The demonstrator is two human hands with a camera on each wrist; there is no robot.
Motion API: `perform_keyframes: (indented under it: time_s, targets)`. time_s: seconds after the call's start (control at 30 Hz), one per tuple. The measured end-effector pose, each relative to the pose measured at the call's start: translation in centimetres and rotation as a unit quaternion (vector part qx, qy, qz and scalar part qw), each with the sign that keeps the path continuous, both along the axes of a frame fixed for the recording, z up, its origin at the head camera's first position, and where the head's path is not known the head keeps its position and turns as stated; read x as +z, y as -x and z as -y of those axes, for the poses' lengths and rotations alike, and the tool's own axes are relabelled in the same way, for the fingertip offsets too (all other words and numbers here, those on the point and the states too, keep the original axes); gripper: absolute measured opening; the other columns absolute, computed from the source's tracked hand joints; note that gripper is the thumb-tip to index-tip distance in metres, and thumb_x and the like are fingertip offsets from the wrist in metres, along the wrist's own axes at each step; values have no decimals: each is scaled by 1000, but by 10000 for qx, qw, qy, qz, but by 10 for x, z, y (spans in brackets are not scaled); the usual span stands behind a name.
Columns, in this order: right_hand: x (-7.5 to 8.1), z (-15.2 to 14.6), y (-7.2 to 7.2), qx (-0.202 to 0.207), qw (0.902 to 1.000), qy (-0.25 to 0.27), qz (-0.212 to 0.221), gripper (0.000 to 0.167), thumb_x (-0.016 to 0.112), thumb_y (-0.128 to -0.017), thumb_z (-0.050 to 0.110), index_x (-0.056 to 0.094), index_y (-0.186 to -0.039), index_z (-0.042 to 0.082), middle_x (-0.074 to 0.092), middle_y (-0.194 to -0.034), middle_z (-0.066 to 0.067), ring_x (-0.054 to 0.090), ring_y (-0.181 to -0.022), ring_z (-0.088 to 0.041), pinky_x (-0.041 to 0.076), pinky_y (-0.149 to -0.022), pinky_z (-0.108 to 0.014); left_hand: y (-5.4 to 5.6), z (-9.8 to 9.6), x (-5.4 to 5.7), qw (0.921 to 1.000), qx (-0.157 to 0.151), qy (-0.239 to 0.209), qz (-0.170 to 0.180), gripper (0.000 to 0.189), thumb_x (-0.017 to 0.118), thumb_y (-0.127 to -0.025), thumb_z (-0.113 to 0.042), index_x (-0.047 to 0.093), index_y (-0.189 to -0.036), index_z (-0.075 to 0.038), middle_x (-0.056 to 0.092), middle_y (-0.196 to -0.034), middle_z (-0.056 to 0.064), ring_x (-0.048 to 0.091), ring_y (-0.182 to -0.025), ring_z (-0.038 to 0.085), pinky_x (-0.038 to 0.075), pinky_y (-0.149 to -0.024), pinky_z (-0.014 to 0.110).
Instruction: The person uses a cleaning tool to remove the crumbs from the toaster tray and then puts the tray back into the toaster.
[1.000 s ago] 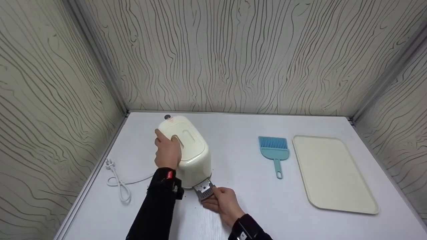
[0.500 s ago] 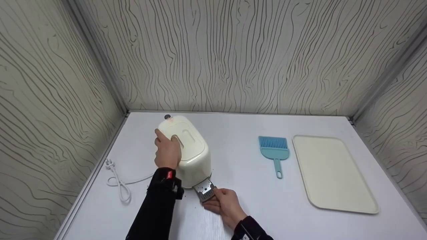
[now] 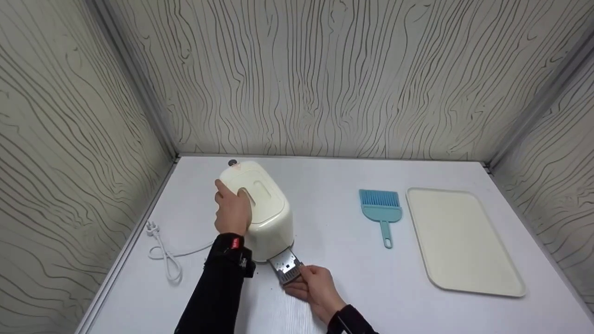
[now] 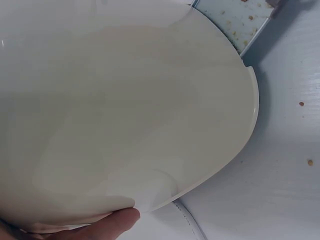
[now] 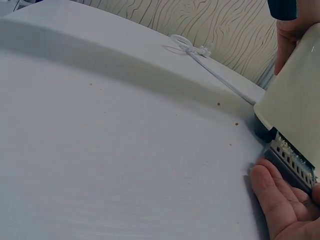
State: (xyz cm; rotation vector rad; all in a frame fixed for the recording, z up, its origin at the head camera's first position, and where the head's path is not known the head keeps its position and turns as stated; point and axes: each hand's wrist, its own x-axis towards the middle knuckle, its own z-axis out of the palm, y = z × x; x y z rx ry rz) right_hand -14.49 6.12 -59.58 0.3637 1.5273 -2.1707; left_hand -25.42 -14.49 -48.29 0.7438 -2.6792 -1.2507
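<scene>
A cream toaster [image 3: 271, 234] stands on the left half of the white table, set at an angle. My left hand [image 3: 233, 211] grips its left side, with the thumb by a slot on top. From the toaster's near end sticks out a metal crumb tray [image 3: 284, 264] with a grey slotted front. My right hand [image 3: 318, 290] pinches the tray's front, thumb above and fingers beneath. Crumbs lie on the crumb tray [image 4: 235, 22] in the left wrist view. Its inner end is hidden inside the toaster.
A white cord with a plug [image 3: 172, 266] lies looped left of the toaster. On the right are a blue brush with its dustpan [image 3: 382, 213] and a flat cream tray [image 3: 464, 241]. Loose crumbs [image 4: 310, 162] dot the table near the toaster. Patterned walls [image 3: 325, 79] enclose the table.
My right hand has drawn the crumb tray slightly farther out of the toaster, toward the lower right. My left hand and the toaster have stayed in place.
</scene>
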Motion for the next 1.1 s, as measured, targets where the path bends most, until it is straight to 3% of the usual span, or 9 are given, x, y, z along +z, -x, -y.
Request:
perform_keyframes:
  time_s: [1.1]
  targets:
    - [0,-10,-11,90,9999,-17,53,32,41,-110,11,45,-128,-16,75,-97,-19,77,-91,-26,63,-82,-38,0,0,-1,10000,1,-7,-31,73,30,-107,-42,-8,-163,-13,24,-163,22,55,-121,54,48,-95,65]
